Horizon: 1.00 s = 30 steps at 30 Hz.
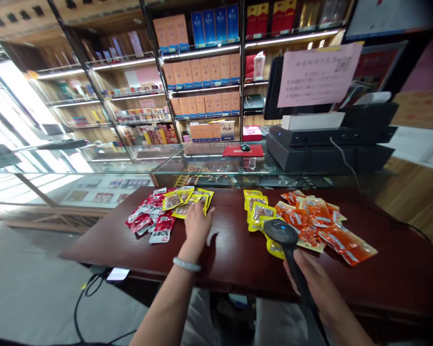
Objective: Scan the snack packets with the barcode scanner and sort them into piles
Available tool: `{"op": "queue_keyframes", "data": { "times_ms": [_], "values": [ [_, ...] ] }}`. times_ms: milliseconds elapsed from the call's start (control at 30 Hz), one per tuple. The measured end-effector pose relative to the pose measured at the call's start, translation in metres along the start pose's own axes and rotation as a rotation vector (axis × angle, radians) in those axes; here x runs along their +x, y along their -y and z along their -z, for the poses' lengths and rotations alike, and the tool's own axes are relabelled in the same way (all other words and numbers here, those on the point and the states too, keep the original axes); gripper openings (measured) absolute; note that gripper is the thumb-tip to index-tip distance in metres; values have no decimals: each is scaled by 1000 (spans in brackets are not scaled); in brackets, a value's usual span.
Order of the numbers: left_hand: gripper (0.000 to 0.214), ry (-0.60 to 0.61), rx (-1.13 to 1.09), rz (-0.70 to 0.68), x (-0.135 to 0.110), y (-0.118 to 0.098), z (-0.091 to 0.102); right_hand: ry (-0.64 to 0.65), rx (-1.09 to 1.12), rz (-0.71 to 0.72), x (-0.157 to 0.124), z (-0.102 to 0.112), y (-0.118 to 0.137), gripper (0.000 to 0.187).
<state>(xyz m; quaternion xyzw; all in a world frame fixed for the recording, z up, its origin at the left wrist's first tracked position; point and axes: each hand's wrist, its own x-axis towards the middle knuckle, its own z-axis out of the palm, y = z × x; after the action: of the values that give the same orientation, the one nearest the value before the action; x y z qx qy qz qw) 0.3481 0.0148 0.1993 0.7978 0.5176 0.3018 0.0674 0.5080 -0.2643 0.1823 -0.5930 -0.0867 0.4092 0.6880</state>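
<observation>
My left hand (197,222) reaches over a pile of yellow snack packets (181,197) at the left middle of the table. Its thumb is spread to the right, and its fingertips lie at the nearest packets without a visible grip. A pale bangle (186,264) circles that wrist. In my right hand (312,276) is a black barcode scanner (280,232), its head tilted over more yellow packets (260,213). Orange snack packets (316,211) lie heaped to the right of the scanner. Red and white packets (152,210) are piled left of my left hand.
The dark wooden table (229,240) meets a glass display counter (212,166) behind. On the counter are a red mouse pad (234,151), a mouse (245,147) and a cash register (332,149). Shelves of boxes (202,72) line the wall. Black cables (76,307) hang at lower left.
</observation>
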Motion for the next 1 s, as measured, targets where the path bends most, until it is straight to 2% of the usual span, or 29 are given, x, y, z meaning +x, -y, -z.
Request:
{"op": "queue_keyframes", "data": {
  "times_ms": [67, 100, 200, 300, 433, 600, 633, 700, 767, 833, 933, 1000],
  "values": [
    [53, -33, 152, 114, 16, 29, 8, 16, -18, 0, 0, -5, 0, 56],
    [56, -13, 200, 135, 22, 42, 10, 29, -29, -3, -1, -8, 0, 56],
    [54, 97, 262, 81, 30, 69, 10, 44, -43, -5, -3, -21, -2, 53],
    [46, 142, 279, 14, 30, 84, 5, 23, -40, 0, -5, -37, -4, 53],
    [42, 132, 309, -3, 23, 84, 3, 59, -77, -18, -6, -52, -9, 56],
    [37, 127, 257, -130, -5, 58, 13, 187, -148, -31, -3, -57, -12, 57],
    [36, 124, 248, -122, -10, 54, 15, 212, -161, -33, -3, -57, -12, 57],
    [35, 82, 263, -19, -14, 53, 20, 240, -170, -27, -5, -57, -11, 55],
    [45, 22, 314, 116, -9, 59, 24, 248, -165, -21, -7, -58, -10, 54],
    [54, 9, 355, 161, 2, 68, 27, 219, -149, -17, -11, -59, -9, 54],
    [42, 91, 336, 71, 20, 79, 28, 167, -114, -9, -14, -62, -10, 54],
    [35, 145, 292, 38, 25, 83, 28, 183, -110, -21, -15, -63, -11, 53]
  ]
}}
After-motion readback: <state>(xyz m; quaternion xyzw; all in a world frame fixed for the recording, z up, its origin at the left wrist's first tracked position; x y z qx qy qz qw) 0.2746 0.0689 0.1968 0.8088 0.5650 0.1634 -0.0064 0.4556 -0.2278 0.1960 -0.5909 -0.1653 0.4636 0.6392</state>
